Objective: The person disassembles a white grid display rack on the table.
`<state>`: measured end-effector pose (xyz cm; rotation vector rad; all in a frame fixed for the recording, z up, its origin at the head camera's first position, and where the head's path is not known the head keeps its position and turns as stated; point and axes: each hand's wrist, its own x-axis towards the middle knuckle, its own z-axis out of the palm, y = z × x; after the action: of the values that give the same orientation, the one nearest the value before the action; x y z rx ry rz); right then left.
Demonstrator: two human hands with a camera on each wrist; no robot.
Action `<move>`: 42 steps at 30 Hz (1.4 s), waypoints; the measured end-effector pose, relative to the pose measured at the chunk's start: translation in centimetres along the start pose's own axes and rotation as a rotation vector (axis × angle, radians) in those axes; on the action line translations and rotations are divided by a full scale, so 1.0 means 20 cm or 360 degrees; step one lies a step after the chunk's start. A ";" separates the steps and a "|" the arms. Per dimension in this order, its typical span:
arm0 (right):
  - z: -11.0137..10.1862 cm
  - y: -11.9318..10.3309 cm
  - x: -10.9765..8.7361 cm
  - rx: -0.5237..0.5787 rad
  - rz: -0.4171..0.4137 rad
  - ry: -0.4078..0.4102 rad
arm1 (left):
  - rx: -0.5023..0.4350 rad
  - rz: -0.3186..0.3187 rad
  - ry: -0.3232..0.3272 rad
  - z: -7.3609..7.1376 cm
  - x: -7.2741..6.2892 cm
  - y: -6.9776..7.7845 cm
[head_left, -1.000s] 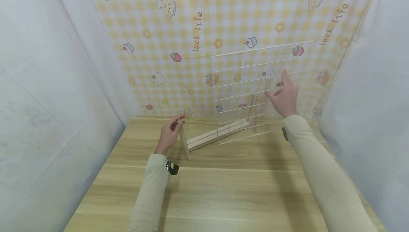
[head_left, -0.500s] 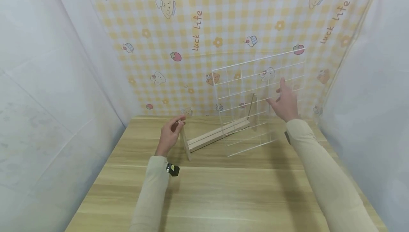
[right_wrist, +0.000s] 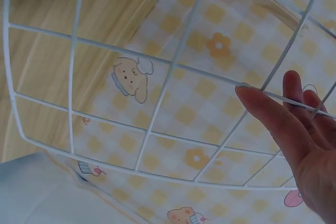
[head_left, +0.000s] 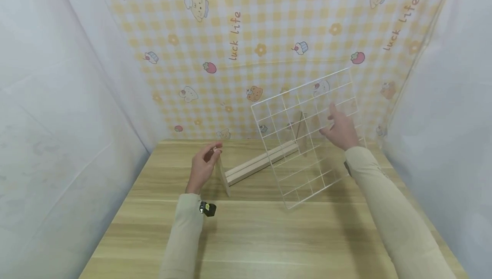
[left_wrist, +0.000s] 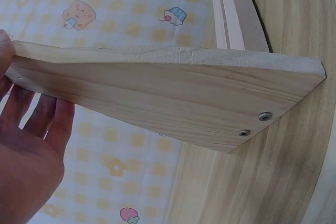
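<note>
A yellow-and-white checked cloth printed with strawberries, cupcakes and cartoon animals (head_left: 284,18) covers the back, and plain white sheets (head_left: 57,121) fall on either side. Below the checked cloth lies a pale wood-grain tabletop (head_left: 246,236).

The white square-meshed wire grid (right_wrist: 173,63) is held up on the right, tilted in the head view with its upper right corner higher than its upper left. It overlaps the right part of a light wooden stand (head_left: 261,162); whether grid and stand touch, I cannot tell. The stand is on the table near the cloth, its long grooved rail running obliquely between two upright end boards, the left one (left_wrist: 173,93) nearer the person.

The left hand (head_left: 201,165) pinches the top of that nearer board, thumb and curled fingers close together around its edge. The right hand (head_left: 340,129) holds the grid by its wires, thumb and fingers partly spread, the thumb tip against a wire near a crossing.

A small black device (head_left: 208,208) sits at the left wrist. Two round metal screw heads (left_wrist: 265,116) show at the board's lower end.
</note>
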<state>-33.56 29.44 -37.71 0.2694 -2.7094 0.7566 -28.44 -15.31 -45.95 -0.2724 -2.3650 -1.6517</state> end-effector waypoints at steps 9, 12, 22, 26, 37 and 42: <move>0.01 0.00 -0.02 -0.0020 0.0013 -0.0205 | 0.0002 0.0000 0.0016 -0.01 -0.03 0.00; 0.01 0.00 -0.02 -0.0050 0.0013 -0.0287 | 0.0022 0.0011 0.0021 -0.01 -0.04 0.01; 0.04 0.03 -0.04 -0.0032 0.0009 -0.0439 | -0.0002 0.0024 0.0071 -0.01 -0.08 0.03; 0.05 0.05 -0.04 -0.0025 -0.0008 -0.0449 | -0.0011 0.0029 0.0074 -0.01 -0.08 0.03; 0.08 0.11 -0.09 0.0023 -0.0001 -0.0532 | -0.0033 0.0066 0.0096 0.01 -0.11 0.05; 0.10 0.15 -0.11 0.0023 -0.0021 -0.0605 | -0.0056 0.0039 0.0105 0.02 -0.14 0.05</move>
<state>-32.70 31.13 -41.49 0.4775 -3.0524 0.7896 -25.51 -14.59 -46.04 -0.2486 -2.2777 -1.6668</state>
